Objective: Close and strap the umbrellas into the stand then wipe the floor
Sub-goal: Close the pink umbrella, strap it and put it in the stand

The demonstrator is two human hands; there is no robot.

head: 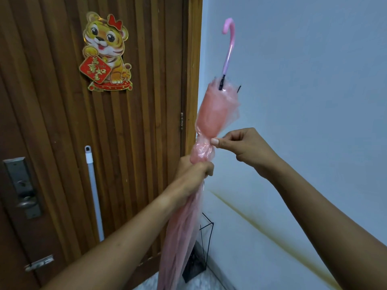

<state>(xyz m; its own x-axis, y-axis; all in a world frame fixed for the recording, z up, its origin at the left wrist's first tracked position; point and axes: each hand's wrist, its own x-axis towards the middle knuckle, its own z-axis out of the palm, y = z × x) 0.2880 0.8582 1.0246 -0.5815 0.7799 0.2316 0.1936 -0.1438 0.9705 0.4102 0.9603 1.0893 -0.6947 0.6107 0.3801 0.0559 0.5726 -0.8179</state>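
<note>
Two bare hands hold one translucent pink plastic umbrella [217, 114] upright in front of the corner where a ribbed brown wooden door [146, 101] meets a pale blue wall [314, 80]. The umbrella is folded, its curved pink handle [229, 38] pointing up and its canopy hanging down past the bottom of the frame. The left hand [194, 170] is wrapped in a closed fist around the gathered canopy about midway along its length. The right hand [245, 147] sits just above and to the right, thumb and forefinger pinched together against the cinched waist of the canopy; whether a strap lies between them I cannot tell. Below, near the floor and beside the wall, stands a black wire umbrella stand [206, 233], partly hidden behind the hanging canopy. A white pole [94, 191] leans against the door, beneath a yellow cartoon tiger decoration [105, 53] stuck to it. A metal door lock plate [23, 187] is at the left edge.
</note>
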